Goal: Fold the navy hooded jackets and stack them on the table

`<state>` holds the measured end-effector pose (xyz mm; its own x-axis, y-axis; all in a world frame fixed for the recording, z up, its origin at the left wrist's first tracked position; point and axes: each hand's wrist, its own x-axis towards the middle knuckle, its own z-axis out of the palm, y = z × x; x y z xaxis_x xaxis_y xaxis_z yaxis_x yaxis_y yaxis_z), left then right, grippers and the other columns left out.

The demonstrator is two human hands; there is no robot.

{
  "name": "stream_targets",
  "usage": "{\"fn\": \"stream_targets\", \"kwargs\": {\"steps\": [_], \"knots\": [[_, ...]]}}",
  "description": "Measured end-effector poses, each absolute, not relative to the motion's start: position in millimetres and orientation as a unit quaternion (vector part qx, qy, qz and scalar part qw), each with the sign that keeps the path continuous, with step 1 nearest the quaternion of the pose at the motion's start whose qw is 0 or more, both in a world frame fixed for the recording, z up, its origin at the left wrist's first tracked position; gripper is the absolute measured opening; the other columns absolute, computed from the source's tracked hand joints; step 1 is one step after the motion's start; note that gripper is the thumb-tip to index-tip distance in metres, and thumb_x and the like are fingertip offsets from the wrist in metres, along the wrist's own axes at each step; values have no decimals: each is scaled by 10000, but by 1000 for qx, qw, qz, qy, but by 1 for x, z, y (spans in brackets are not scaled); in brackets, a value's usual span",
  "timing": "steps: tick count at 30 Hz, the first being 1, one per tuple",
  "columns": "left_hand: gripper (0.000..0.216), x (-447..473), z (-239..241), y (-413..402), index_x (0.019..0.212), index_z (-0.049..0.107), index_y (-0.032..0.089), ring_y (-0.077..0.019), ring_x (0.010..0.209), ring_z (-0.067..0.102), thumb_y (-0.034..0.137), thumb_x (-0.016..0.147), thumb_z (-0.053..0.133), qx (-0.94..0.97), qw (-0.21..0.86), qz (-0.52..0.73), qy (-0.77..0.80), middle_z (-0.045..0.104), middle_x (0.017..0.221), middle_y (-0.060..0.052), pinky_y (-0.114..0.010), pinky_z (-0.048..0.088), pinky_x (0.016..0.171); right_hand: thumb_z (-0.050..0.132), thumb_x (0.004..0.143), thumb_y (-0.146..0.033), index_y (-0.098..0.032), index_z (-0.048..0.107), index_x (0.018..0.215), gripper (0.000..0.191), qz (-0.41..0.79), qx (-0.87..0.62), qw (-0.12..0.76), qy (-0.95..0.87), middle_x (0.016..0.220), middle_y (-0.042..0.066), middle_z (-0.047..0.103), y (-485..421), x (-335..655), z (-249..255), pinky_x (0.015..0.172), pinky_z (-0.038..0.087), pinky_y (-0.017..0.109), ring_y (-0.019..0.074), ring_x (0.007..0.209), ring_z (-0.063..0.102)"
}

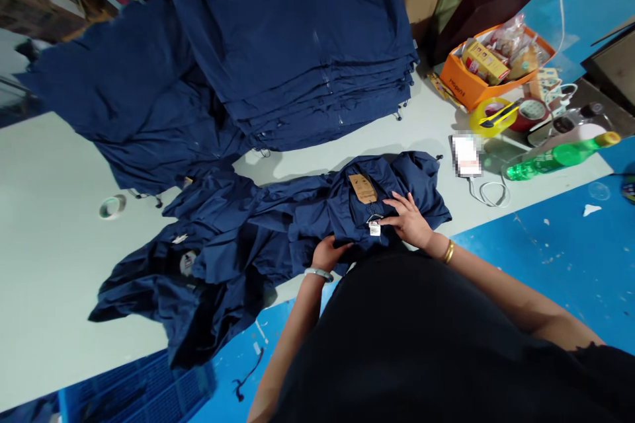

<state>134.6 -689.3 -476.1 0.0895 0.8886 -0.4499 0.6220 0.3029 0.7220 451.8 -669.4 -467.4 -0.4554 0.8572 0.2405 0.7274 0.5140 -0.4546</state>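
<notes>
A navy garment [278, 225] lies spread across the pale table [44, 225], its collar end bunched in front of me. A brown hang tag [363, 188] and a small white label [374, 229] sit on that bunched part. My right hand [409, 219] rests flat on the fabric beside the white label, fingers stretched out. My left hand [328, 253], with a bangle on the wrist, is closed on a fold of the same garment at the table edge.
A tall stack of folded navy garments [307, 46] stands behind, with looser ones [139, 99] to its left. A tape roll [112, 206] lies left. At right are an orange box of snacks [491, 63], a green bottle [560, 157], a phone with cable [466, 155] and a blue crate [139, 396] below.
</notes>
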Motion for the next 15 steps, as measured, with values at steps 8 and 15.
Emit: {"fn": "stream_targets", "kwargs": {"steps": [8, 15], "knots": [[305, 135, -474, -690, 1009, 826, 193, -274, 986, 781, 396, 783, 797, 567, 468, 160, 658, 832, 1000, -78, -341, 621, 872, 691, 799, -22, -418, 789, 1227, 591, 151, -469, 206, -845, 1604, 23, 503, -673, 451, -470, 1285, 130, 721, 354, 1596, 281], [297, 137, -474, -688, 1014, 817, 200, -275, 1005, 774, 406, 803, 778, 578, 469, 154, 649, 828, 1019, -72, -354, 607, 908, 697, 791, -26, -394, 802, 1202, 562, 160, -467, 205, -845, 1630, 25, 483, -675, 457, -466, 1290, 123, 706, 353, 1597, 283]]}}
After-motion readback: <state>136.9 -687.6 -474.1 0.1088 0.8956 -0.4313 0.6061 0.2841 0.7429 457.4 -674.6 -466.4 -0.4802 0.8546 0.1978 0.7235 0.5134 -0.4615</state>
